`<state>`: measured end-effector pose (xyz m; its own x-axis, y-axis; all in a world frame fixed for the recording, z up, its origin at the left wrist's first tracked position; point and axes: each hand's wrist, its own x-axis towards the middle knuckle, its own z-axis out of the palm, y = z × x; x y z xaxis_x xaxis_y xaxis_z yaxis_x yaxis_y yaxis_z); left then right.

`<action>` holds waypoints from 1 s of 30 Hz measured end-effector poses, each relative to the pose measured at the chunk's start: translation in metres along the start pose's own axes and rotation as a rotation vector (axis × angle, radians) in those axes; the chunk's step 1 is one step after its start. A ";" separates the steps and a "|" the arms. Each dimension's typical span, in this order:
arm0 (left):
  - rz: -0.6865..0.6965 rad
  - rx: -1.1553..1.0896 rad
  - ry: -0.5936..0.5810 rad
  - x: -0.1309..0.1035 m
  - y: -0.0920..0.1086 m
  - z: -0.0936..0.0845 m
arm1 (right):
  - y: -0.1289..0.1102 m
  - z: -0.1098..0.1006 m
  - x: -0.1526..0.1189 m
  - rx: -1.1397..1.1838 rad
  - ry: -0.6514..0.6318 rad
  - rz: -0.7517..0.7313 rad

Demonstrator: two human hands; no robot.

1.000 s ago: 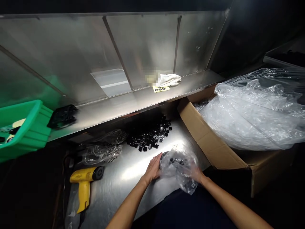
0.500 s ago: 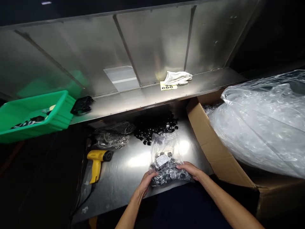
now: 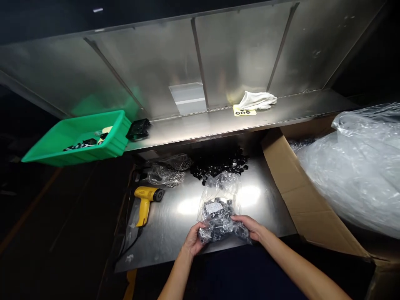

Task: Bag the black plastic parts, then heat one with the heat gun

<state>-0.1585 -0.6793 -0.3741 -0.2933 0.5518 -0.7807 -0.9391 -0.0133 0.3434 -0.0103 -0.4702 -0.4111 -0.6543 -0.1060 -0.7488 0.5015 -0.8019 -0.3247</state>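
A clear plastic bag of dark parts (image 3: 220,227) with a white label (image 3: 213,208) lies at the front edge of the metal table (image 3: 168,229). My left hand (image 3: 194,239) grips its left lower side, thumb on top. At the lower right, my right hand (image 3: 248,226) holds the same bag, thumb on top; the fingers beneath are partly hidden. Just beyond the bag spreads a pile of small black parts (image 3: 215,165).
Left on the table are a yellow heat gun (image 3: 145,204) and a bag of metal pieces (image 3: 168,171). On the shelf sit a green bin (image 3: 115,146), a black object (image 3: 138,130) and white gloves (image 3: 256,101). A cardboard box (image 3: 308,212) with plastic bags (image 3: 359,166) stands right.
The view has swung left, so most objects appear further right. Both hands keep hold of the bag, whose bottom part looks more bunched up.
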 end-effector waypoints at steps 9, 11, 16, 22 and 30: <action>0.024 -0.146 -0.168 -0.012 0.047 -0.022 | -0.008 0.071 0.003 0.044 -0.008 -0.287; 0.007 -0.142 -0.153 -0.011 0.055 -0.018 | -0.016 0.076 0.003 0.045 0.034 -0.273; -0.074 -0.063 0.003 -0.005 0.046 -0.020 | -0.014 0.068 0.011 -0.014 0.162 -0.141; 0.011 0.180 0.038 -0.008 0.010 -0.045 | 0.015 0.040 0.016 -0.169 0.217 -0.168; -0.011 0.438 0.012 -0.024 0.034 -0.058 | -0.002 0.014 0.014 -0.494 0.409 -0.256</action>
<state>-0.1936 -0.7416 -0.3737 -0.2881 0.5403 -0.7906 -0.7783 0.3489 0.5221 -0.0285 -0.4787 -0.4131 -0.5689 0.3595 -0.7397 0.6222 -0.4000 -0.6729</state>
